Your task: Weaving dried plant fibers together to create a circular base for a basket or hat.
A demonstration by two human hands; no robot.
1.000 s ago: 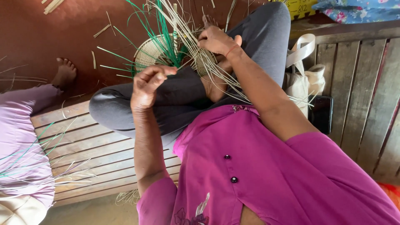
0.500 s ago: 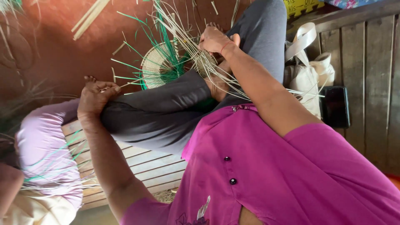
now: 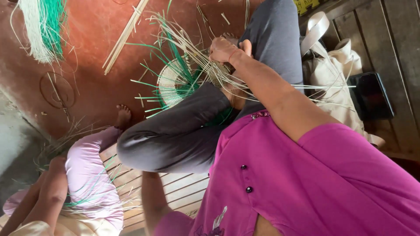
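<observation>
Right hand: closing around a bunch of pale straw strands at the rim of the half-woven round basket, which is lying against the person's grey-trousered knee on the red floor; green strands are fanning out of the weave.

Left hand: a second ago raised at the weave, then reaching down beside the knee; now dropping behind the leg, only the forearm showing over the slatted bench, so its grip cannot be told. The weaving is being held one-handed for the moment.

Nearby: another person's pink-clad leg; cream bag; dark phone; bundle of white and green strands.
</observation>
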